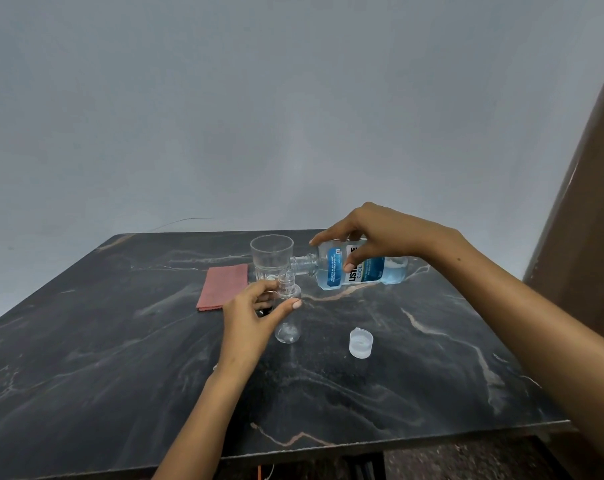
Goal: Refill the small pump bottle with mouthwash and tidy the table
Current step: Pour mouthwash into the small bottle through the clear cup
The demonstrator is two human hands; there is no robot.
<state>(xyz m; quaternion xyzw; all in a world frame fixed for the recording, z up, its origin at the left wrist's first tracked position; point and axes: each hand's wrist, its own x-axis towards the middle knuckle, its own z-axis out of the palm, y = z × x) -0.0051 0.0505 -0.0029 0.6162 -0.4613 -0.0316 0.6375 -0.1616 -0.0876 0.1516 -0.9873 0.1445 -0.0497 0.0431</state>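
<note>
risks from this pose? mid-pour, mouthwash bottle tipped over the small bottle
1. The mouthwash bottle lies almost flat in the right hand, and its wide mouth sits over the small bottle with its narrow neck: liquid may overshoot onto the table.
2. The left hand steadies the small bottle with fingertips only; a nudge could tip it.
3. The loose cap lies under the pouring arm and could be knocked.

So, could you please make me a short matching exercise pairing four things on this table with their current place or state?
Things:
1. mouthwash bottle
2. small clear bottle
3. cap
4. pink cloth

States:
A. lying folded, left of the glass tumbler
B. steadied upright by the left hand
C. tipped sideways in the right hand
D. resting open-side up, untouched

Pairs: 1-C, 2-B, 3-D, 4-A
</note>
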